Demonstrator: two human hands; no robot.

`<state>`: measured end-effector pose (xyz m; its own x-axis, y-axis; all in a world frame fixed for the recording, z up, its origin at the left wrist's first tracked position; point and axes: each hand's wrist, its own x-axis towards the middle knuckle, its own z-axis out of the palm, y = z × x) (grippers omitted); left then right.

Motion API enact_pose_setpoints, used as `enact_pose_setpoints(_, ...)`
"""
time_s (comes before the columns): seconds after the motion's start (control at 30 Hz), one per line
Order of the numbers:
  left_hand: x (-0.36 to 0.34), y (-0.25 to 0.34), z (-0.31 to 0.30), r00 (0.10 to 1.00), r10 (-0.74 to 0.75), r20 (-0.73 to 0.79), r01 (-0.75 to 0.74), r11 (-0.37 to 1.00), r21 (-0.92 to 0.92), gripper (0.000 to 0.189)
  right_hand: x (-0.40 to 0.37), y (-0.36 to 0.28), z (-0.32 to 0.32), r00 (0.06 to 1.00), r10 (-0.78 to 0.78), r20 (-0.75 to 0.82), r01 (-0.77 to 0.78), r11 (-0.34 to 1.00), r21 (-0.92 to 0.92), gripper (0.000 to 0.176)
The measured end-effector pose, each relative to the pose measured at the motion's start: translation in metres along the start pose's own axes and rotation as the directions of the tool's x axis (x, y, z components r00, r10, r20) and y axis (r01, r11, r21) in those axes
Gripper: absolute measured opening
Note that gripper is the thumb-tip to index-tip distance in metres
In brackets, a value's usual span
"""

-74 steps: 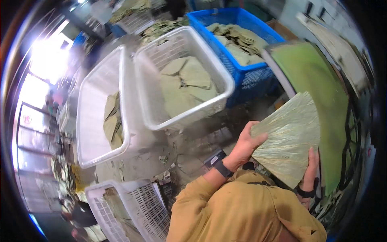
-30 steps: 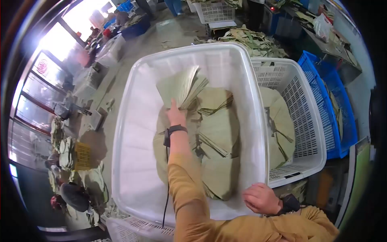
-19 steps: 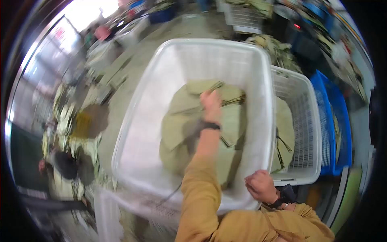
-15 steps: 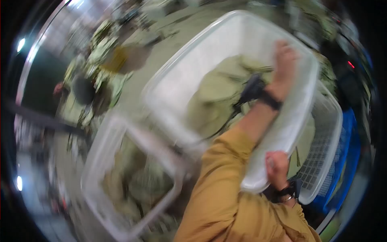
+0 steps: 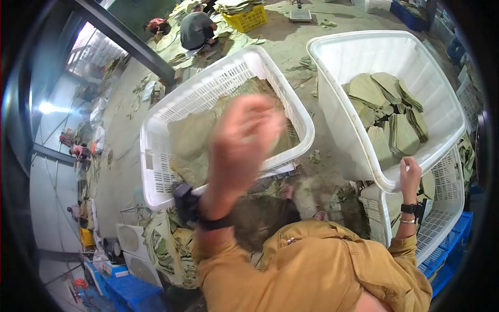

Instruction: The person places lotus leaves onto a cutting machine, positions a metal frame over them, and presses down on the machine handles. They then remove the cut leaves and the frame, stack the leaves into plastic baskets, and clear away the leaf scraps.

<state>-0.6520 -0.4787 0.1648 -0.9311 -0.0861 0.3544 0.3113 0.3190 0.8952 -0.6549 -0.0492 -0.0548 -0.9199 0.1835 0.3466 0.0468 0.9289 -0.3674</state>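
Observation:
My left hand, blurred by motion, is raised above a white slotted basket lined with large flat dry leaves. A black strap with a small device circles that wrist; the blur hides how its fingers are set. At the right, the fingers of my right hand are curled over the near rim of a deep white tub. Inside this tub lie several fan-shaped stacks of pale green dry leaves. A watch and a bracelet are on my right wrist.
Beneath the tub stand another white basket and blue crates. A bag of leaves and a blue crate are at the lower left. A person crouches beside a yellow basket; a metal beam crosses the upper left.
My left hand has come out of the tub and moved left over the slotted basket. My right hand stays at the tub's rim. The view has turned, so the tub appears farther right.

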Motion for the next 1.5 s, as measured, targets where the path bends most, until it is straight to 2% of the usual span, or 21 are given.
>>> enact_pose_setpoints(0.13, -0.016, -0.055, -0.112, 0.959, -0.241, -0.152, 0.255, 0.964, 0.08, 0.015, 0.024, -0.096, 0.003, 0.995, 0.072, 0.069, -0.099, 0.77, 0.63, 0.016)
enact_pose_setpoints(0.23, -0.001, -0.14, -0.161, 0.907, -0.367, -0.209, 0.378, 0.925, 0.018, 0.017, 0.055, -0.22, 0.024, 0.97, -0.152, 0.188, -0.063, 0.593, 0.803, 0.019)
enact_pose_setpoints(0.33, 0.02, -0.239, -0.174, 0.816, -0.574, -0.068, 0.575, 0.818, -0.014, 0.019, 0.079, -0.317, 0.109, 0.915, -0.285, 0.286, -0.14, 0.442, 0.886, 0.022)
enact_pose_setpoints(0.4, 0.025, -0.331, -0.175, 0.812, -0.581, 0.048, 0.55, 0.79, 0.271, 0.028, 0.098, -0.357, 0.181, 0.796, -0.232, 0.559, -0.344, 0.588, 0.733, 0.036)
enact_pose_setpoints(0.47, 0.031, -0.391, -0.164, 0.769, -0.62, 0.158, 0.491, 0.73, 0.475, 0.044, 0.122, -0.375, 0.26, 0.575, 0.003, 0.818, -0.468, 0.821, 0.326, 0.051)
enact_pose_setpoints(0.5, 0.032, -0.408, -0.157, 0.764, -0.623, 0.171, 0.496, 0.735, 0.462, 0.044, 0.121, -0.374, 0.294, 0.612, 0.076, 0.787, -0.499, 0.809, 0.311, 0.055)
enact_pose_setpoints(0.57, 0.031, -0.431, -0.144, 0.751, -0.621, 0.224, 0.302, 0.626, 0.719, 0.063, 0.112, -0.366, 0.36, 0.639, 0.163, 0.752, -0.541, 0.79, 0.288, 0.058)
enact_pose_setpoints(0.67, 0.029, -0.45, -0.132, 0.759, -0.578, 0.3, 0.119, 0.576, 0.809, 0.078, 0.099, -0.346, 0.413, 0.76, 0.253, 0.599, -0.437, 0.881, 0.183, 0.051)
enact_pose_setpoints(0.73, 0.021, -0.459, -0.128, 0.763, -0.563, 0.316, 0.108, 0.594, 0.797, 0.082, 0.097, -0.343, 0.418, 0.669, 0.338, 0.662, -0.636, 0.721, 0.274, 0.055)
enact_pose_setpoints(0.8, 0.016, -0.469, -0.125, 0.77, -0.547, 0.328, 0.101, 0.613, 0.784, 0.087, 0.092, -0.342, 0.433, 0.687, 0.3, 0.662, -0.66, 0.638, 0.396, 0.056)
enact_pose_setpoints(0.87, 0.014, -0.475, -0.127, 0.771, -0.552, 0.317, 0.15, 0.641, 0.753, 0.09, 0.086, -0.346, 0.443, 0.612, 0.43, 0.663, -0.79, 0.356, 0.499, 0.053)
enact_pose_setpoints(1.0, 0.014, -0.473, -0.121, 0.766, -0.559, 0.316, 0.152, 0.636, 0.756, 0.089, 0.09, -0.374, 0.398, 0.737, 0.431, 0.521, -0.671, 0.371, 0.642, 0.051)
enact_pose_setpoints(1.13, 0.013, -0.479, -0.118, 0.831, -0.484, 0.272, 0.117, 0.632, 0.766, 0.08, 0.108, -0.449, 0.311, 0.702, 0.177, 0.689, -0.671, 0.486, 0.559, 0.052)
enact_pose_setpoints(1.2, 0.01, -0.48, -0.12, 0.833, -0.478, 0.28, 0.094, 0.62, 0.779, 0.078, 0.088, -0.485, 0.295, 0.829, 0.077, 0.553, -0.453, 0.673, 0.585, 0.043)
enact_pose_setpoints(1.3, 0.005, -0.486, -0.122, 0.877, -0.397, 0.272, 0.102, 0.706, 0.701, 0.077, 0.037, -0.522, 0.294, 0.951, -0.104, 0.292, -0.11, 0.768, 0.631, 0.037)
enact_pose_setpoints(1.33, 0.005, -0.497, -0.121, 0.861, -0.428, 0.275, 0.323, 0.877, 0.356, 0.078, 0.03, -0.527, 0.292, 0.966, -0.184, 0.184, 0.038, 0.799, 0.6, 0.037)
enact_pose_setpoints(1.37, 0.006, -0.507, -0.121, 0.84, -0.456, 0.293, 0.491, 0.869, -0.057, 0.08, 0.031, -0.524, 0.289, 0.969, -0.176, 0.175, 0.036, 0.798, 0.602, 0.037)
enact_pose_setpoints(1.4, 0.004, -0.517, -0.123, 0.841, -0.452, 0.297, 0.486, 0.873, -0.05, 0.08, 0.033, -0.52, 0.283, 0.95, -0.113, 0.291, -0.097, 0.78, 0.618, 0.037)
enact_pose_setpoints(1.43, 0.002, -0.524, -0.127, 0.851, -0.412, 0.326, 0.272, 0.876, 0.398, 0.077, 0.037, -0.514, 0.277, 0.911, -0.06, 0.408, -0.228, 0.751, 0.62, 0.038)
enact_pose_setpoints(1.47, 0.001, -0.529, -0.133, 0.847, -0.386, 0.365, -0.017, 0.668, 0.744, 0.075, 0.042, -0.508, 0.271, 0.855, -0.019, 0.519, -0.352, 0.713, 0.607, 0.039)
enact_pose_setpoints(1.5, 0.015, -0.503, -0.139, 0.757, -0.565, 0.329, 0.143, 0.634, 0.76, 0.071, 0.053, -0.49, 0.279, 0.964, -0.072, 0.255, -0.156, 0.622, 0.767, 0.035)
